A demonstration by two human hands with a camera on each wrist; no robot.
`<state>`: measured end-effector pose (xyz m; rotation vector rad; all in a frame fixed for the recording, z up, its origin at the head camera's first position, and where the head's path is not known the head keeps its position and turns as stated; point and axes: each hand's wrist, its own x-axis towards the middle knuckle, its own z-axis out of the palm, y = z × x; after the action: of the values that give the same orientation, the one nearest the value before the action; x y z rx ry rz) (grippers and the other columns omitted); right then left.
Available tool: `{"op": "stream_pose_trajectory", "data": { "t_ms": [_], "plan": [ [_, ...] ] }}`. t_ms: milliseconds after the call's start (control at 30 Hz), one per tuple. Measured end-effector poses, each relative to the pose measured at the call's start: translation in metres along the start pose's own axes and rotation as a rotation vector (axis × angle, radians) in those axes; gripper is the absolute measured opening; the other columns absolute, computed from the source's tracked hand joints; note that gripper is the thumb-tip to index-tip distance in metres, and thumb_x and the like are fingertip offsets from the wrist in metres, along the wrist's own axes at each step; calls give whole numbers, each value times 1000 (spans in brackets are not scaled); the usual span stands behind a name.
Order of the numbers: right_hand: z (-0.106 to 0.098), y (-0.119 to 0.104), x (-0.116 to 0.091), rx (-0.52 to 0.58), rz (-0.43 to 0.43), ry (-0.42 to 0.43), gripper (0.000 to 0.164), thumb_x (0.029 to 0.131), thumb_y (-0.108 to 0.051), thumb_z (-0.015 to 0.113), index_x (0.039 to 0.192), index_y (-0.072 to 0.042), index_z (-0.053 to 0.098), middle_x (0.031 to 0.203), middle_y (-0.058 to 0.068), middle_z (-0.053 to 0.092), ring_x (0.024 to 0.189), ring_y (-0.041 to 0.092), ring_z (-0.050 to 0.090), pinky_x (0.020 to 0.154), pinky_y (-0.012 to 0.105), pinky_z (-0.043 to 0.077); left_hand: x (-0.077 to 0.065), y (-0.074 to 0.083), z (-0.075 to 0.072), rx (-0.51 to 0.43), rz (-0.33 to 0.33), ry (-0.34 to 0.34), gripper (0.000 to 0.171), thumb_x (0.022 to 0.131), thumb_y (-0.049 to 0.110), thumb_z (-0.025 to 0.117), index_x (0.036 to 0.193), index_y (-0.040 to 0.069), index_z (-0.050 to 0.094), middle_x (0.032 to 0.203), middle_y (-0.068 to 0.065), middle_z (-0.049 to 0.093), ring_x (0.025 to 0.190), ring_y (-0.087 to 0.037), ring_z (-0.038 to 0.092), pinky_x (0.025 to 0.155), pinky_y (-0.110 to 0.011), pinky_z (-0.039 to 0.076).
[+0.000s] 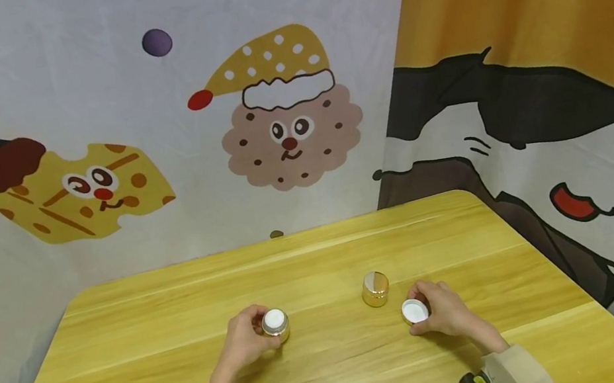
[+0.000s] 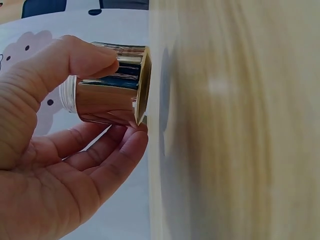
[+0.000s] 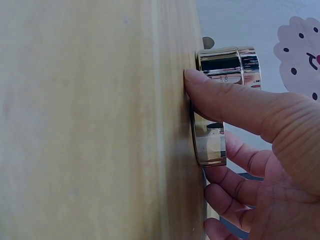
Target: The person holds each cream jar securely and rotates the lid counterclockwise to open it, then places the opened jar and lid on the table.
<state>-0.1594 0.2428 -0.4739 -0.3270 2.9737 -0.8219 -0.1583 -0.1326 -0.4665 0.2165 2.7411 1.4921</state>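
Gold uncapped jar [image 1: 277, 331]: in the left hand [image 1: 245, 342], at 3 o'clock from its palm; mouth up, axis near upright, with a little tilt and the base looking just clear of the wooden table [image 1: 336, 377] in the left wrist view.
Jar mouth: white threaded neck [image 2: 68, 96] around a white fill [image 1: 274, 319]; whether cream or an inner seal, I cannot tell.
Left fingers: curled round the body, thumb at the near, 6 o'clock side, fingertips at the far, 12 o'clock side.
White-lined gold lid [image 1: 414, 312]: in the right hand [image 1: 446, 311], at 9 o'clock from its palm; a shallow disc lying flat, hollow face up. Whether it touches the wood, I cannot tell.
Right fingers: pinching the lid's rim, thumb near 6 o'clock, fingers curled at about 12.
Jar to lid: lid at 3 o'clock from the jar, well apart, at about the same depth; both hollows face up, so the lid is upside down relative to the neck.
Capped gold jar [image 1: 375, 290]: upright on the wood between the hands, just beside the lid at about 10 o'clock, so nearer the right hand; neither hand grips it.
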Motion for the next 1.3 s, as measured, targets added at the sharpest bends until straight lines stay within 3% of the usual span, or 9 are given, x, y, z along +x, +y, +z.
{"op": "stream_pose_trajectory", "data": {
  "t_ms": [1067,1300],
  "plan": [
    [3,4,2,-5,16,4,51,52,-20,91,90,-15,57,85,-7,56,83,17,43,70,33,34,-1,-3,0,49,0,-34,42,57,-8,82,93,-3,62,85,-6,60,75,-17,53,67,-30,46],
    [2,2,2,-4,11,1,52,52,-21,91,91,-14,57,85,-5,56,83,17,43,70,33,34,-2,-2,-1,62,-4,-48,43,57,-7,82,94,-4,60,88,-8,60,80,-20,56,72,-35,50]
  ]
}}
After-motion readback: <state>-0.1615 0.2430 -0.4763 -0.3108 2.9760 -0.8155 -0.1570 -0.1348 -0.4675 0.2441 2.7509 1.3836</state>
